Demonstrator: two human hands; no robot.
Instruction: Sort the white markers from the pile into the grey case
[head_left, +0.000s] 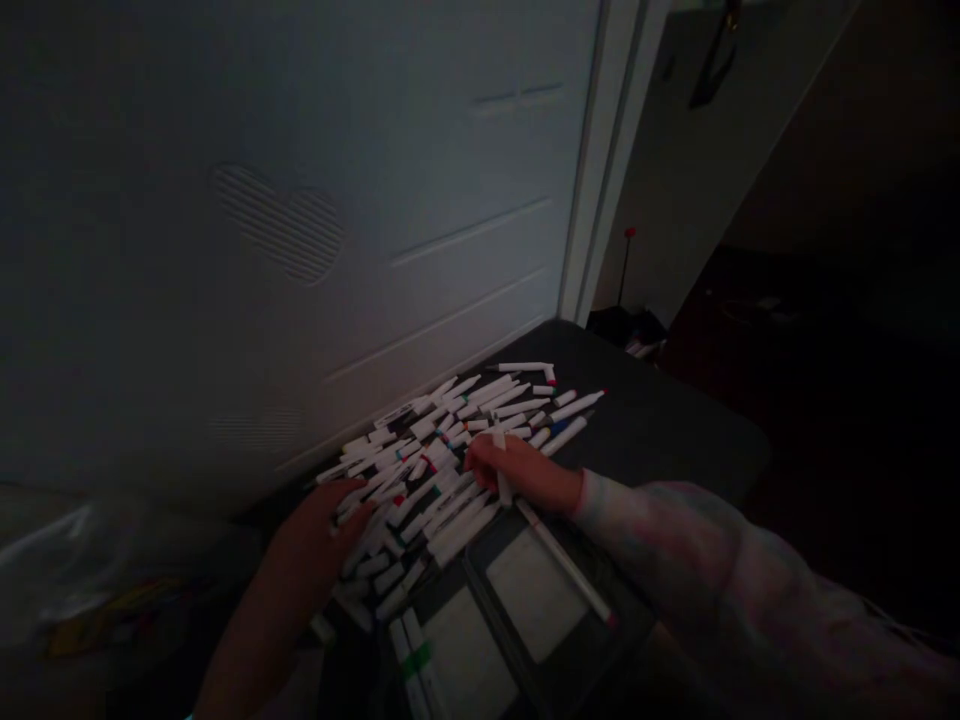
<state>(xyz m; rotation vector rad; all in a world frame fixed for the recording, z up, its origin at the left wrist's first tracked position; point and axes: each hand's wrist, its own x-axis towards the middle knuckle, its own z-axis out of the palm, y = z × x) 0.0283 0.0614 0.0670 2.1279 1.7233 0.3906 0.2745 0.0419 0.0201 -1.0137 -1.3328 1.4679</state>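
Note:
A wide heap of white markers [454, 510], with coloured tips and several loose caps, lies over the dark table. In my right hand [529, 472] is a white marker [501, 462], gripped upright between curled fingers above the heap's right part. My left hand [311, 535] reaches into the left edge of the heap, thumb and fingers apart around some markers; dim light hides exactly what they touch. Close to my right wrist, one long marker [566, 565] lies across an open dark case [480, 580] with a pale panel inside.
Two white markers with a green band [416, 660] lie by another pale panel at the front. A white door [450, 200] with a heart relief rises behind the table [675, 420]. Crinkled clear plastic [60, 560] is at the left; a red-topped stick [626, 265] stands beyond.

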